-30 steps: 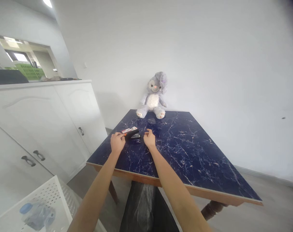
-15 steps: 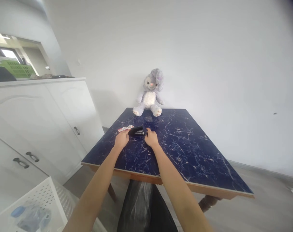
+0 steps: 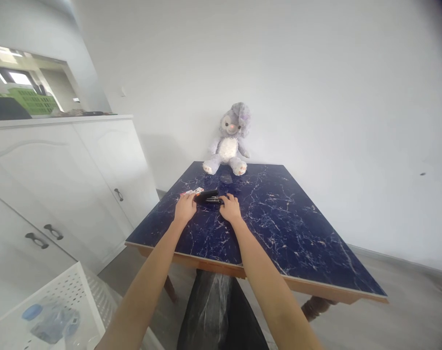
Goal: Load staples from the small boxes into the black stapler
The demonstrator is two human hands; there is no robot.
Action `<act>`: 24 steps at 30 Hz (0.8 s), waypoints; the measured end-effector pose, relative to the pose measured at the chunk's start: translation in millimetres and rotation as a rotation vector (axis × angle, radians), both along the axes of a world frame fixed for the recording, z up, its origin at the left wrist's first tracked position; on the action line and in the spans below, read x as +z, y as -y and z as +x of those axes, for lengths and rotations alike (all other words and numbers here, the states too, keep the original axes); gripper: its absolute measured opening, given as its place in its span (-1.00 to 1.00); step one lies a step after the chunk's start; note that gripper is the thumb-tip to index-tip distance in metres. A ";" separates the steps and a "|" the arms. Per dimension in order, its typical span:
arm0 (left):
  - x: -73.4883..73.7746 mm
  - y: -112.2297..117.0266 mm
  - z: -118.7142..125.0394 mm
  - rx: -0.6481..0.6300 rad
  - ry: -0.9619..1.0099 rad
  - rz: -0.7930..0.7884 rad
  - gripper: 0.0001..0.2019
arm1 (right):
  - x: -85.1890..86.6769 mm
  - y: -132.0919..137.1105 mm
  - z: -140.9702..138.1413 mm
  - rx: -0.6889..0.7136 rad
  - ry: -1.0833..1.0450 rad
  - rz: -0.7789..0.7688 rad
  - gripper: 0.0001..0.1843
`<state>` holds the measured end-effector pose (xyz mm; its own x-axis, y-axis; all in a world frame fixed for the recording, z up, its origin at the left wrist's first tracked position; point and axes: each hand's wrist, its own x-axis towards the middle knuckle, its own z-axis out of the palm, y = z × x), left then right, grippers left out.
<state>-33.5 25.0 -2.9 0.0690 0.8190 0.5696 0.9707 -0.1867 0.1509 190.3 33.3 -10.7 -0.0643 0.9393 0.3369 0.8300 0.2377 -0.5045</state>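
Observation:
A black stapler lies on the dark blue marbled table, and both hands meet at it. My left hand has its fingers curled against the stapler's left end. My right hand has its fingers curled at the right end, over the metal jaw. A small red and white box lies flat just behind my left hand's fingertips, touching or nearly touching the stapler.
A grey and white plush rabbit sits at the table's far edge against the wall, with a small dark object in front of it. White cabinets stand to the left. A white perforated basket is at lower left.
My left hand has come off the small box and onto the stapler's left end. My right hand has closed in on the stapler's right end. The view has shifted slightly.

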 end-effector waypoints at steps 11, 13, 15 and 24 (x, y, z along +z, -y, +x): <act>4.9 5.2 -3.4 0.051 0.064 0.127 -0.58 | 6.3 8.0 4.1 -0.037 0.056 0.096 -0.56; 4.0 3.3 -3.6 0.031 0.054 0.116 -0.58 | 8.0 6.1 6.6 -0.063 0.010 0.112 -0.58; 2.0 -0.7 -6.1 0.087 0.088 0.117 -0.56 | 8.8 3.3 10.1 -0.103 -0.055 0.108 -0.63; -3.8 -24.5 -39.8 0.305 0.437 0.063 -0.58 | 2.1 -10.1 14.9 -0.191 -0.505 0.104 -0.79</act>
<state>-73.4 49.4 -6.7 -0.4216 0.7280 0.5405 0.8315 0.0726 0.5508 205.3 43.4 -8.6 0.2980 0.8784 0.3737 0.5246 0.1763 -0.8329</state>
